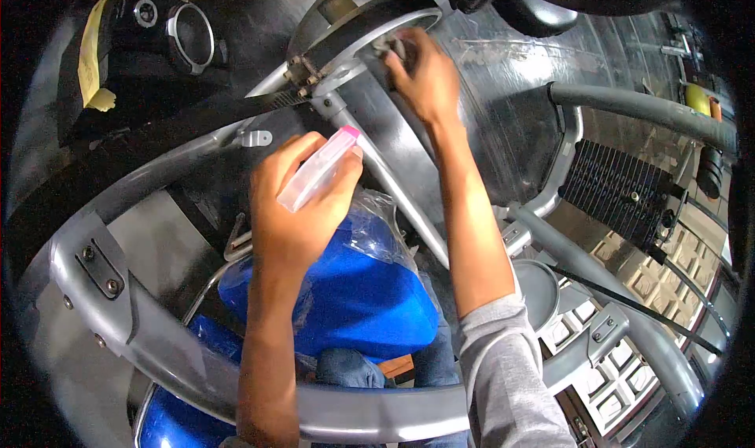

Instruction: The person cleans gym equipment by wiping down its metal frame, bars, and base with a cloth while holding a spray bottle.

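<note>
My left hand is wrapped round a flat, translucent plastic bottle with a pink end, which tilts up to the right. My right hand reaches further forward, its fingers closed at the underside of a round metal wheel with a black rim. A small greyish-white thing shows at these fingertips, too hidden and blurred to name. Close to the bottle, a grey metal strut runs down to the right from the wheel's bracket.
A curved grey tubular frame crosses in front of me. Below my hands is a blue seat partly covered in clear plastic. A black panel with a round ring stands at upper left, a black grille at right.
</note>
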The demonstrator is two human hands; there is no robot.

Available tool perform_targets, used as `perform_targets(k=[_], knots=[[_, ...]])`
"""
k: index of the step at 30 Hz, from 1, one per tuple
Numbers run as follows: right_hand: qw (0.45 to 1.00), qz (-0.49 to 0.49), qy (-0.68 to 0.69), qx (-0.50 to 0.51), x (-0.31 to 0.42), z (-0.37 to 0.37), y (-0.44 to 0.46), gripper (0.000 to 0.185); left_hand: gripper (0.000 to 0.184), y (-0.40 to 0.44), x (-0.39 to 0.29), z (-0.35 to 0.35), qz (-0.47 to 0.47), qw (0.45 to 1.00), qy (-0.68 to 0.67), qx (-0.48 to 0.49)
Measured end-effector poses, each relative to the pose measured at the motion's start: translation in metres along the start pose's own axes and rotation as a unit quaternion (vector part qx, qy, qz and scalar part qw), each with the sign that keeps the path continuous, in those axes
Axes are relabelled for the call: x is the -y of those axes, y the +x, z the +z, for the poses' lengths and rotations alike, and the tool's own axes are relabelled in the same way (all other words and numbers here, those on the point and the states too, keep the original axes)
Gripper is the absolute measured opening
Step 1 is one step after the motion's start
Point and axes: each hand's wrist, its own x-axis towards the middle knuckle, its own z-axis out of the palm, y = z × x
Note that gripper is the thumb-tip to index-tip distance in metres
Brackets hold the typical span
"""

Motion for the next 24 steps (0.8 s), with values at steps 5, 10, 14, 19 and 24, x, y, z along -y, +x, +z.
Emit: perform_targets(k=[5,10,14,19,24], knots=[[0.996,0.010,-0.067,0.051,0.005,-0.026,-0.031,0.030,0.017,0.015,-0.029,-0.015,-0.088,0.990,-0.051,0.099],[0.981,-0.013,-0.161,0.105,0.008,-0.069,-0.101,0.039,0.022,0.013,-0.038,-0.014,-0.137,0.980,-0.053,0.133],[0.972,-0.028,-0.199,0.121,0.007,-0.054,-0.097,0.035,0.022,0.016,-0.036,-0.016,-0.138,0.979,-0.043,0.144],[0.954,-0.115,-0.269,0.072,0.030,0.011,-0.030,0.027,0.020,0.019,-0.035,-0.019,-0.146,0.977,-0.016,0.155],[0.923,-0.169,-0.328,0.109,0.029,0.013,-0.024,0.027,0.019,0.020,-0.040,-0.021,-0.148,0.976,-0.011,0.160]])
